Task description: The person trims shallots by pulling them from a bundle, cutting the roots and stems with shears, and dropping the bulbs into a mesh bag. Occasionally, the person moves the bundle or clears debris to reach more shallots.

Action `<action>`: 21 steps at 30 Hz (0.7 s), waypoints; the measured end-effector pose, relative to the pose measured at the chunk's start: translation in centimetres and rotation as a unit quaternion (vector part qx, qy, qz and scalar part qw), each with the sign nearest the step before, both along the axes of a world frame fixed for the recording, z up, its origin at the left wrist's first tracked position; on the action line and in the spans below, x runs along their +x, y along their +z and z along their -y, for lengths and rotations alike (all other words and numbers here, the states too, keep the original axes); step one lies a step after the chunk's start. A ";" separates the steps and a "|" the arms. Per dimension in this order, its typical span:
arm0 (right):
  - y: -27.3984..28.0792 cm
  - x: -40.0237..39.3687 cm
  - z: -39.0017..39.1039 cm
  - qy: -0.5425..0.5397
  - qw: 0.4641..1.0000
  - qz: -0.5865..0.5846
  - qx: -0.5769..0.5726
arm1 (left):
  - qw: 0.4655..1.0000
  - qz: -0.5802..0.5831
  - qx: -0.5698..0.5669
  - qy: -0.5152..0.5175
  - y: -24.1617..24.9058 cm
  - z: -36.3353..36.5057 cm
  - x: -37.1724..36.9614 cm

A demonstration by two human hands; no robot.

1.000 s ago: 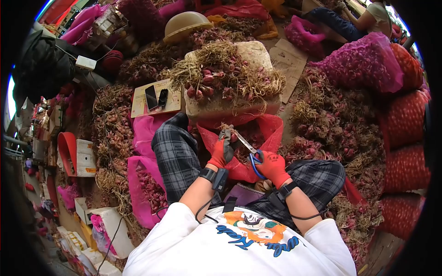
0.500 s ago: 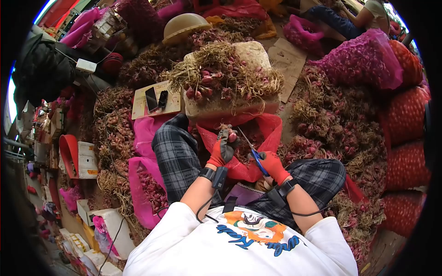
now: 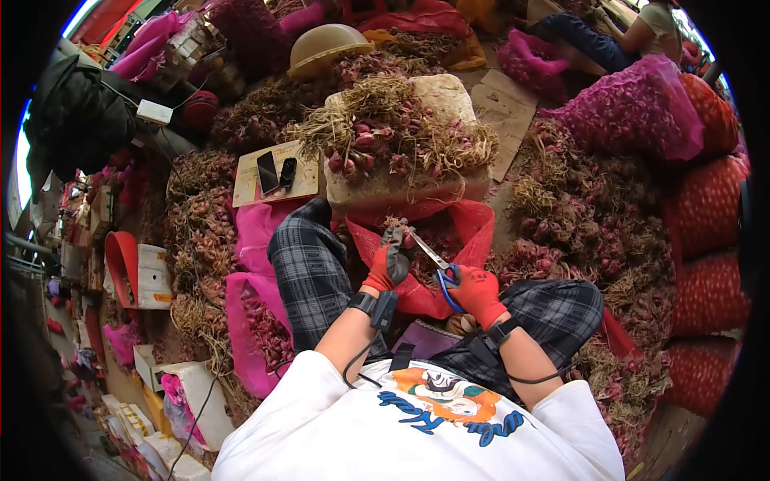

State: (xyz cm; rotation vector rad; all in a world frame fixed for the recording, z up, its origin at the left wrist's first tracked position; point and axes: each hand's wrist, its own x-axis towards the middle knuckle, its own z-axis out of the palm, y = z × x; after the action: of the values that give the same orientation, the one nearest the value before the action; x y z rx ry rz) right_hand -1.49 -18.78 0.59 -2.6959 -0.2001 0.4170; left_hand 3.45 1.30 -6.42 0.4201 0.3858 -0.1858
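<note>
My left hand [image 3: 390, 258], in a red glove with grey-coated fingers, is closed around a small shallot [image 3: 407, 238] with dry roots or stalk showing above the fingertips. In my right hand [image 3: 478, 295], gloved in red, is a pair of scissors [image 3: 431, 252] with blue handles. Their metal blades point up and left, and the tips reach the shallot at my left fingers. Beneath both hands a red mesh bag [image 3: 473, 228] lies open between my legs, with shallots inside.
Ahead stands a pale foam block [image 3: 445, 96] heaped with dried shallot bunches [image 3: 377, 144]. A phone [image 3: 269, 172] rests on a board [image 3: 301, 188] at its left. Shallot piles [image 3: 565, 200] flank me. Pink sacks [image 3: 634, 104] and a seated person [image 3: 654, 32] are farther off.
The scissors have turned and their blades now sit closer to the shallot in my left hand. My right hand has shifted slightly; the left stays nearly in place.
</note>
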 end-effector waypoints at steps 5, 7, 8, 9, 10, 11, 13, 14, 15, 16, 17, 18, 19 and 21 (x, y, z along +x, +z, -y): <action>-1.5 0.1 0.6 0.007 1.000 0.009 -0.023 | 1.000 0.016 0.015 -0.007 -1.1 -0.1 -0.1; -0.7 0.5 0.4 -0.014 1.000 -0.009 -0.027 | 0.998 0.042 0.004 -0.034 -1.2 -0.3 0.0; -0.2 0.6 0.4 -0.048 0.997 -0.032 0.044 | 0.996 0.065 -0.013 -0.054 -1.3 -0.4 -0.2; 1.2 0.9 0.2 -0.083 0.989 -0.052 0.115 | 0.993 0.089 -0.030 -0.075 -0.9 -0.6 -0.2; 2.2 1.1 0.1 -0.119 0.974 -0.069 0.182 | 0.988 0.135 -0.017 -0.068 0.1 -0.6 -0.6; -0.8 0.8 0.0 -0.118 0.971 -0.059 0.198 | 0.979 0.191 -0.017 -0.070 1.3 0.0 -0.6; -3.2 1.5 0.6 -0.120 0.956 -0.061 0.262 | 0.988 0.125 0.037 -0.087 2.6 1.0 -0.5; -8.8 1.5 -0.2 -0.145 0.972 -0.001 0.182 | 0.958 0.227 -0.082 -0.152 0.5 0.7 0.1; -6.4 2.0 -0.2 -0.100 0.935 -0.030 0.340 | 0.979 0.139 -0.017 -0.150 1.8 1.2 -0.9; -3.8 2.5 -0.7 -0.118 0.903 -0.073 0.406 | 0.979 0.089 -0.048 -0.180 2.2 1.1 -1.5; -4.5 3.1 -1.1 -0.147 0.863 -0.126 0.466 | 0.946 0.140 -0.180 -0.229 -1.2 1.1 -1.3; -4.8 3.1 -1.4 -0.170 0.814 -0.182 0.525 | 0.964 0.108 -0.093 -0.225 1.6 2.4 -1.7; -5.2 3.0 -1.2 -0.187 0.775 -0.214 0.565 | 0.969 0.102 -0.052 -0.218 2.4 2.9 -1.8; -4.8 3.1 -1.3 -0.212 0.683 -0.282 0.639 | 0.957 0.152 0.085 -0.231 1.2 2.6 -1.3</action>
State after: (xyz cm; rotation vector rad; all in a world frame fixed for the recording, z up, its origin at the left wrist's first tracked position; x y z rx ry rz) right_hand 1.62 -17.46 -4.16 -1.0768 0.2501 0.6121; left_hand 2.15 -1.26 -5.17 0.6968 -0.0075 -0.5374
